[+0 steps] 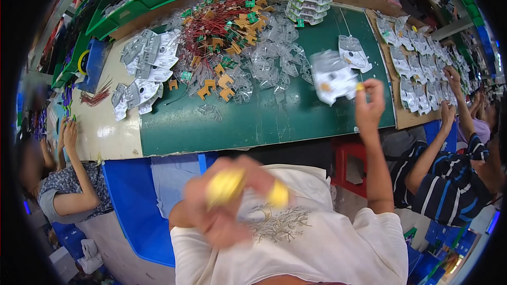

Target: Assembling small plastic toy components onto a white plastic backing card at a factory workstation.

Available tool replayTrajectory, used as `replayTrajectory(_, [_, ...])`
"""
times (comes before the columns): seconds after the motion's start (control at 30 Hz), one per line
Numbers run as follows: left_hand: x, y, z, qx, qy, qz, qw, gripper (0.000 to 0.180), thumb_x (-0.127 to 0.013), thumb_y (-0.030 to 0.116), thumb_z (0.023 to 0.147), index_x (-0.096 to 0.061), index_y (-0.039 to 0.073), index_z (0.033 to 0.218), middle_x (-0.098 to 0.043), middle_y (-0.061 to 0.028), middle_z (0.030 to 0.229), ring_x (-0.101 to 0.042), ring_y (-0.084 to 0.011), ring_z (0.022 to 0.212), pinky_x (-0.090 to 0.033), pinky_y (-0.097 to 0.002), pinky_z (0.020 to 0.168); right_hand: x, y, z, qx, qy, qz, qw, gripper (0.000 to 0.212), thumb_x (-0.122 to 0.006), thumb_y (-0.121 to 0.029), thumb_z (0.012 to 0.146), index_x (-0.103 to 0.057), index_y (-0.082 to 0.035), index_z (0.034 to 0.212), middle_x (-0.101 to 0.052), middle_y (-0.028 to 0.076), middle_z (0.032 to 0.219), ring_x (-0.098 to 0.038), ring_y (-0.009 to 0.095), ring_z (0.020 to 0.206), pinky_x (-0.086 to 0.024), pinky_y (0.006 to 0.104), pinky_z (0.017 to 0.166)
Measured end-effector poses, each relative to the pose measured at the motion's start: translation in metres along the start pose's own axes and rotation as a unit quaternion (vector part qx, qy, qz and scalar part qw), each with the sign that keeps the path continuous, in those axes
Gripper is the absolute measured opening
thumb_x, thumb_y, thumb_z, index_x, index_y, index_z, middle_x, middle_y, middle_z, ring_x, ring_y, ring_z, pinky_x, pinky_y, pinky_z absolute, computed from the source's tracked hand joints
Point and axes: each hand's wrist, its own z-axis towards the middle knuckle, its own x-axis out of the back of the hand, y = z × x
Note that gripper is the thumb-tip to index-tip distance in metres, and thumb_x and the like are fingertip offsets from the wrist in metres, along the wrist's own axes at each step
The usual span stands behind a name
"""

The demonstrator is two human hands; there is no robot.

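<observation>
Where the fingertips of the right hand close on its edge, a white-and-grey plastic part is held over the green tabletop; part blurred, contact with the surface indeterminate. Left hand blurred in front of the white shirt, yellow coverings on its digits; cannot tell whether its fingers are open or closed. Just beyond the held part: a similar part, lying flat. Farther left: heaped clear plastic pieces, red wires, tan brackets. Right: a brown board bearing rows of parts.
</observation>
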Motion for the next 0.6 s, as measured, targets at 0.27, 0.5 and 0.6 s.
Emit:
replayTrajectory(0.27, [-0.036,0.038,0.013,-0.152,0.001,-0.177,0.972,0.070,-0.062,0.015,0.089,-0.023,0.024,0.146,-0.046,-0.0086,0.122,-0.062,-0.0264,0.081,-0.050,-0.0345,0.063,0.007,0.094,0.069,-0.015,0.060,-0.023,0.998,0.012,-0.058,-0.005,0.087,-0.053,0.001,0.098,-0.057,0.005,0.086,-0.056,0.011,0.076,-0.045,0.0255,0.071])
replayTrajectory(0.5, [-0.029,0.051,0.000,-0.107,0.012,-0.196,0.975,0.066,-0.060,0.018,0.090,-0.025,0.028,0.145,-0.045,-0.0110,0.127,-0.063,-0.0280,0.087,-0.049,-0.0388,0.074,0.005,0.090,0.069,-0.026,0.167,-0.043,0.985,0.020,-0.063,-0.011,0.088,-0.056,0.001,0.102,-0.059,0.002,0.071,-0.052,0.009,0.065,-0.042,0.0244,0.064])
replayTrajectory(0.6, [-0.023,0.050,0.003,-0.090,0.003,-0.220,0.971,0.065,-0.059,0.020,0.090,-0.026,0.030,0.145,-0.045,-0.0121,0.129,-0.064,-0.0287,0.089,-0.049,-0.0406,0.078,-0.016,0.043,0.067,0.028,0.128,-0.039,0.991,0.019,-0.063,-0.006,0.086,-0.059,0.000,0.103,-0.061,0.002,0.079,-0.055,0.009,0.071,-0.043,0.0257,0.072])
